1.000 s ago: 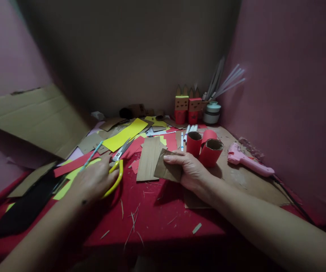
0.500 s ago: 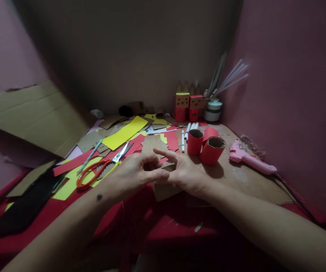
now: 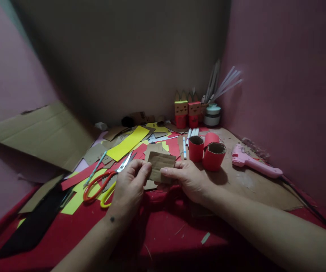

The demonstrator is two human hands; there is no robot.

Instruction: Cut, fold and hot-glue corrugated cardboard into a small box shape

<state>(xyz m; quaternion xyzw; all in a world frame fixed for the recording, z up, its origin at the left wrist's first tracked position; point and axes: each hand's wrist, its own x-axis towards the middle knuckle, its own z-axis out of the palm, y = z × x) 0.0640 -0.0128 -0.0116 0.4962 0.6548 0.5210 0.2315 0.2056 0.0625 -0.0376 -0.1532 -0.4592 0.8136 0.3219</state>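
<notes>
A small squarish piece of brown cardboard [image 3: 161,161] is held up between both hands over the front of the table. My left hand [image 3: 131,185] pinches its left edge between thumb and fingers. On the other side, my right hand [image 3: 190,179] grips it with the thumb lying flat across its face and the fingers behind, partly hidden. Scissors with one red-orange and one yellow handle [image 3: 96,189] lie close by my left hand. Behind my right hand stand red paper-covered tubes [image 3: 213,156], open at the top.
A pink glue gun [image 3: 256,162] lies at the right, its cord trailing off. Markers [image 3: 184,148], yellow paper [image 3: 127,143] and scraps cover the middle. Two red figures with cardboard faces [image 3: 180,109] stand behind, beside a lidded jar [image 3: 212,115]. A large cardboard sheet [image 3: 44,136] leans at left.
The cardboard piece was mostly hidden between my hands; now it is tilted up with its face showing. My hands have moved apart to its two sides, and the view has shifted slightly.
</notes>
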